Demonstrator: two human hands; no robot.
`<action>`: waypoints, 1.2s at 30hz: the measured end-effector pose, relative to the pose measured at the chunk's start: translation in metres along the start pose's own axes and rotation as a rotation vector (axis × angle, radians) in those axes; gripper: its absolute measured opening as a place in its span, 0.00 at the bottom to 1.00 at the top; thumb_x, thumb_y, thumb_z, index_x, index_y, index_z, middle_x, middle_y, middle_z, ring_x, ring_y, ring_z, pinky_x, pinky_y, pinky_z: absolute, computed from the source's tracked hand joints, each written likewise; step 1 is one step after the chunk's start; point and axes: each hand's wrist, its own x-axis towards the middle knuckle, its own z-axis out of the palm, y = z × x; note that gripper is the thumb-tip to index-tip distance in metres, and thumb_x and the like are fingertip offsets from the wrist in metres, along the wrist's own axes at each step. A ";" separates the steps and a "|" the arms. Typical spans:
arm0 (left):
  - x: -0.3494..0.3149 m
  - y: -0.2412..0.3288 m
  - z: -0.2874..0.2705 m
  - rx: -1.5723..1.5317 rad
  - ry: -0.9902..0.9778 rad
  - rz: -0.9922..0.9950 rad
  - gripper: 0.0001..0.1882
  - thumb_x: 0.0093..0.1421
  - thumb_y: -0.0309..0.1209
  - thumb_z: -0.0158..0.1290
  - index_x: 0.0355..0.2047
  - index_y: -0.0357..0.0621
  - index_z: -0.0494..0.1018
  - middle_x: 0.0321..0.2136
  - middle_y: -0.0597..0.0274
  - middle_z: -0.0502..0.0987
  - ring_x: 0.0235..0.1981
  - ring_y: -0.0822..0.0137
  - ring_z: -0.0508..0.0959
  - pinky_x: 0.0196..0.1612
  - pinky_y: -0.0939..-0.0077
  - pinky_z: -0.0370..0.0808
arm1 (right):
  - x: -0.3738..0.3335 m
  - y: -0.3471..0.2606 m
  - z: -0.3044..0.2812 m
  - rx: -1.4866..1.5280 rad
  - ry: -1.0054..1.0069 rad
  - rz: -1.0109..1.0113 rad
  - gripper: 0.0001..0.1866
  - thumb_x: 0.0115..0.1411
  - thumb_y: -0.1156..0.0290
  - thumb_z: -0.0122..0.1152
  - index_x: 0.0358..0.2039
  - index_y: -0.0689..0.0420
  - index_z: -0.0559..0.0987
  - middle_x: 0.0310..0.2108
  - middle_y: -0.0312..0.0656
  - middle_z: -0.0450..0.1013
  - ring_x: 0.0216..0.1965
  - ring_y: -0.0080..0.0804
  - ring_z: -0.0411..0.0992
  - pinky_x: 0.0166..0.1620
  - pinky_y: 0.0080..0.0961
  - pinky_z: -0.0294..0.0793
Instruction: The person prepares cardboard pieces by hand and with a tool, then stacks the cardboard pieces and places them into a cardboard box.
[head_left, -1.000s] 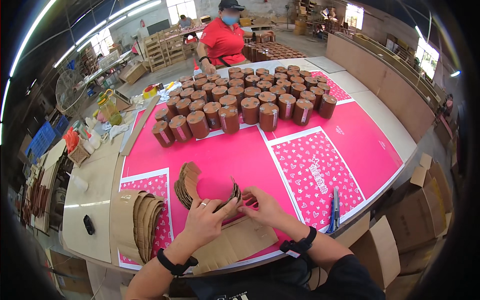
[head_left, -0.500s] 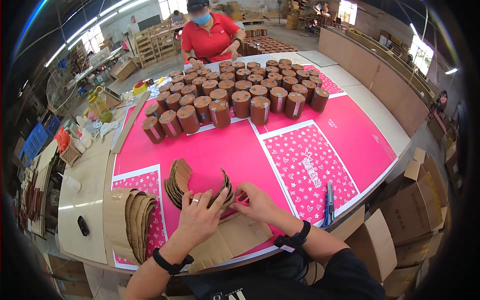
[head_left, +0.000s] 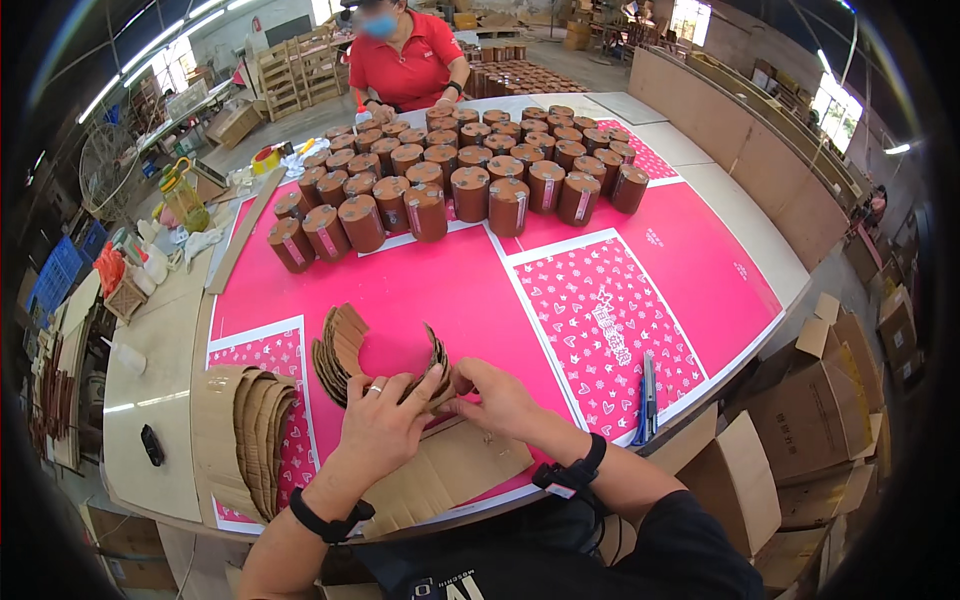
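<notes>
Head view: your left hand (head_left: 382, 425) and right hand (head_left: 495, 397) both pinch a curved cardboard strip stack (head_left: 436, 358) between them, standing on edge on the desk (head_left: 440, 290).

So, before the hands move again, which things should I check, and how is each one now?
1. Left hand rests on the curved cardboard pieces: ok.
2. Right hand has its grip on the same pieces: ok.
3. Fanned cardboard stack is beside the left hand: ok.
4. Blue cutter lies apart from both hands: ok.
5. Brown cylinder boxes stand upright, far from the hands: ok.
6. Number of pieces held: cannot tell.
</notes>
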 end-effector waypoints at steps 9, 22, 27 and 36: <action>0.002 -0.006 -0.013 -0.250 -0.054 -0.066 0.39 0.51 0.32 0.61 0.65 0.42 0.65 0.46 0.50 0.77 0.49 0.53 0.76 0.59 0.55 0.63 | -0.003 0.011 -0.002 0.035 0.014 -0.012 0.16 0.55 0.69 0.74 0.39 0.56 0.76 0.39 0.44 0.73 0.45 0.45 0.75 0.48 0.38 0.76; 0.002 -0.009 -0.012 -0.200 0.021 -0.032 0.33 0.52 0.31 0.62 0.61 0.45 0.71 0.40 0.55 0.78 0.43 0.53 0.77 0.55 0.58 0.68 | -0.002 -0.006 0.000 -0.123 0.051 -0.091 0.14 0.54 0.71 0.74 0.36 0.55 0.76 0.46 0.45 0.71 0.49 0.48 0.74 0.50 0.39 0.76; -0.001 -0.012 -0.011 -0.204 0.011 -0.061 0.34 0.52 0.30 0.63 0.62 0.47 0.72 0.40 0.57 0.78 0.43 0.55 0.76 0.56 0.59 0.66 | 0.002 0.008 -0.007 0.103 0.034 -0.017 0.13 0.55 0.74 0.73 0.35 0.56 0.75 0.53 0.49 0.72 0.57 0.48 0.72 0.57 0.38 0.75; 0.001 -0.013 -0.019 -0.205 -0.023 0.025 0.27 0.56 0.29 0.61 0.58 0.54 0.78 0.40 0.59 0.78 0.45 0.57 0.77 0.59 0.55 0.64 | 0.010 0.017 -0.014 0.122 -0.020 -0.105 0.13 0.53 0.77 0.74 0.35 0.58 0.76 0.53 0.49 0.74 0.56 0.45 0.73 0.60 0.37 0.72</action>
